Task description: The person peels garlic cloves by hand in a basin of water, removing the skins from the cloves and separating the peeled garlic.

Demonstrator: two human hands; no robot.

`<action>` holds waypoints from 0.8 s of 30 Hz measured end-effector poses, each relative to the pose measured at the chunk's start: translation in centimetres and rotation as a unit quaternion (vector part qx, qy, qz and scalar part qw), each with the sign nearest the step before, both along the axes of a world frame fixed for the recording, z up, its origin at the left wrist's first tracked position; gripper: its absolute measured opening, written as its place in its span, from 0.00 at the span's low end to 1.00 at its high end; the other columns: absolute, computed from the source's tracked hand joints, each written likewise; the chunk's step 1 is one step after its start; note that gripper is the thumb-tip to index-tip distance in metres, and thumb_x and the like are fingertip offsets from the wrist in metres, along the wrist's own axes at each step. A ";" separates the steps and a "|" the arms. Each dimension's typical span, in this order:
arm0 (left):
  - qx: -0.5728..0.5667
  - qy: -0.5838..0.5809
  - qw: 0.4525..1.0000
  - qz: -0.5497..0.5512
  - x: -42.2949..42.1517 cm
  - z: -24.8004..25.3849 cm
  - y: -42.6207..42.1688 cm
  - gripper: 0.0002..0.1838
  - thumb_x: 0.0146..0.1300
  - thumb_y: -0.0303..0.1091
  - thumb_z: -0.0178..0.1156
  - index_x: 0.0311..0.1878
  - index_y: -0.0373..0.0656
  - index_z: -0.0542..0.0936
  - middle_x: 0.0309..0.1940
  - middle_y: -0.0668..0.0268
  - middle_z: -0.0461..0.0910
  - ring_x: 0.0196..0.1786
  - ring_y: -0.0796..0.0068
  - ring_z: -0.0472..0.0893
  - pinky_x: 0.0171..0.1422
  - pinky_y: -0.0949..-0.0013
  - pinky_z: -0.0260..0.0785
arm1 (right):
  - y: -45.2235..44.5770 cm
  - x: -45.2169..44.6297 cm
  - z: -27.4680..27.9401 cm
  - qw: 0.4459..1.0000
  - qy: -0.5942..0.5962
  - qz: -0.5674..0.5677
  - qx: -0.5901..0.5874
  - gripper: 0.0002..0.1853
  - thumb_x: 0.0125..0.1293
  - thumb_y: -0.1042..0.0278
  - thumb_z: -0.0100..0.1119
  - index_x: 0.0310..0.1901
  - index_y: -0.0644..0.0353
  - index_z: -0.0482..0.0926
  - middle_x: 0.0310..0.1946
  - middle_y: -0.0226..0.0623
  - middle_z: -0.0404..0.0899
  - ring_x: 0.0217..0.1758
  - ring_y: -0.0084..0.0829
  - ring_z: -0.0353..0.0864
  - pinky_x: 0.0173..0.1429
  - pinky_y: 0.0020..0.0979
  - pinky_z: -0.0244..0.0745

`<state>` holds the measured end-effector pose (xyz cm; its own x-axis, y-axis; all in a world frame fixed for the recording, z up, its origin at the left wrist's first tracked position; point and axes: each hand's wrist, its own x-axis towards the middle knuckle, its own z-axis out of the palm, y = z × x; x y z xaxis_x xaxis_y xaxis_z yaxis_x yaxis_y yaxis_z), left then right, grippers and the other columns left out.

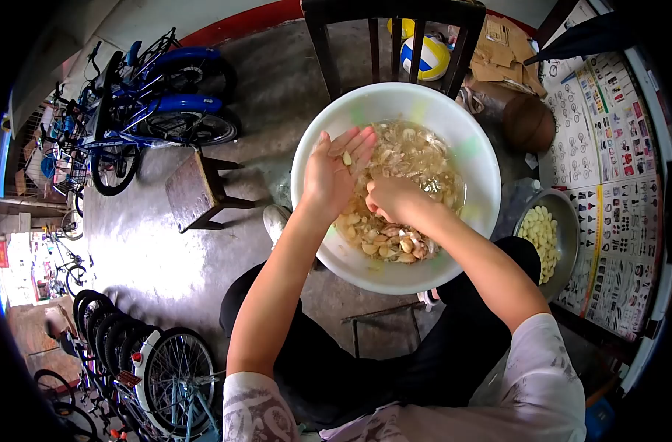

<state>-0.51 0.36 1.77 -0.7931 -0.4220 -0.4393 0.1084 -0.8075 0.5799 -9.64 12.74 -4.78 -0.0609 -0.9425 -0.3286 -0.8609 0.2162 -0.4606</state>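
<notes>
A large white basin [485, 158] holds water with peeled and unpeeled garlic-like cloves and loose skins. Over its left part, my left hand [336, 171] is palm up with its fingers stretched out, and a pale clove [346, 158] lies on it. My right hand [395, 199] is over the middle of the basin, its fingers curled together; whatever they may hold is hidden. Brown cloves [390, 243] are gathered in the basin's near part. A metal bowl [569, 234] to the right contains many pale peeled cloves [541, 237].
A dark wooden chair [395, 10] stands behind the basin, with a ball [426, 57] beyond it. To the left are a wooden stool [191, 193] and bicycles [177, 103]. A brown ball [528, 124] and a printed sheet [605, 169] are at right.
</notes>
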 end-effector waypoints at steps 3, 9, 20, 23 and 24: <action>-0.016 -0.008 1.000 -0.008 0.2 0.3 0.0 0.33 0.80 0.48 0.25 0.70 0.26 0.56 0.67 0.47 0.68 0.70 0.59 0.69 0.76 0.60 0.59 | 0.7 0.4 -2.0 0.996 0.037 0.039 -0.077 0.03 0.51 0.78 0.59 0.24 0.61 0.79 0.32 0.42 0.79 0.37 0.43 0.83 0.40 0.43 0.78; -0.022 -0.010 1.000 -0.015 0.4 0.1 -0.1 0.33 0.80 0.48 0.25 0.70 0.26 0.57 0.66 0.48 0.68 0.69 0.60 0.69 0.76 0.59 0.58 | 1.2 0.8 -4.7 0.980 0.063 0.055 -0.181 0.10 0.59 0.73 0.51 0.22 0.61 0.76 0.29 0.42 0.78 0.35 0.43 0.82 0.37 0.42 0.76; -0.026 0.012 0.999 -0.017 0.2 0.1 -0.1 0.33 0.79 0.48 0.25 0.70 0.26 0.57 0.67 0.48 0.68 0.70 0.60 0.68 0.77 0.59 0.56 | 1.0 -2.0 -0.6 0.976 -0.178 -0.124 -0.015 0.07 0.62 0.69 0.59 0.35 0.63 0.79 0.30 0.38 0.83 0.33 0.39 0.83 0.42 0.36 0.77; -0.033 0.012 0.999 -0.015 0.3 0.1 -0.2 0.33 0.79 0.48 0.25 0.70 0.26 0.57 0.67 0.48 0.68 0.70 0.60 0.68 0.77 0.59 0.56 | 0.8 -2.7 0.4 0.884 -0.393 -0.250 -0.044 0.07 0.61 0.69 0.58 0.34 0.64 0.80 0.32 0.38 0.84 0.34 0.38 0.85 0.44 0.36 0.78; -0.032 0.013 0.999 -0.015 0.3 0.1 -0.2 0.33 0.80 0.48 0.24 0.70 0.26 0.57 0.67 0.48 0.68 0.70 0.60 0.68 0.77 0.59 0.56 | 0.7 -3.1 1.1 0.885 -0.393 -0.249 -0.029 0.07 0.61 0.71 0.56 0.35 0.63 0.82 0.32 0.40 0.85 0.36 0.39 0.85 0.44 0.38 0.78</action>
